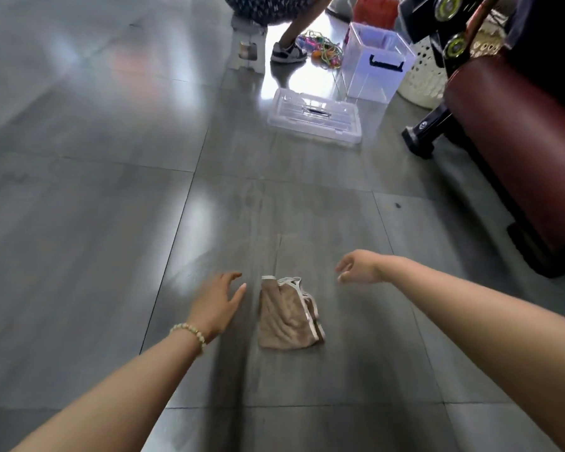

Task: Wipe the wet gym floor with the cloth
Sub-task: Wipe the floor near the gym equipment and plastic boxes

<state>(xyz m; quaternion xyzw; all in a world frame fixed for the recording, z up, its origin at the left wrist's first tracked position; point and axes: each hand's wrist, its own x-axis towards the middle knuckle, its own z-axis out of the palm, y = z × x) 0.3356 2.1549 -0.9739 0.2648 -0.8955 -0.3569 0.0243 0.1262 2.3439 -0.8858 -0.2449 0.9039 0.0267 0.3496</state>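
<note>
Head view: cloth [289,316], beige with pale trim, lies crumpled on the grey tile floor [111,190] between our two arms, and neither hand grips it. Left hand [217,303] hovers just beside its left edge, fingers spread, holding nothing. Right hand [359,267] hangs near its far right corner, fingers loosely curled, also bare. Darker damp-looking streaks [274,203] mark the tile beyond the cloth. We judge the wiping unfinished: the cloth needs taking up and that patch needs covering.
</note>
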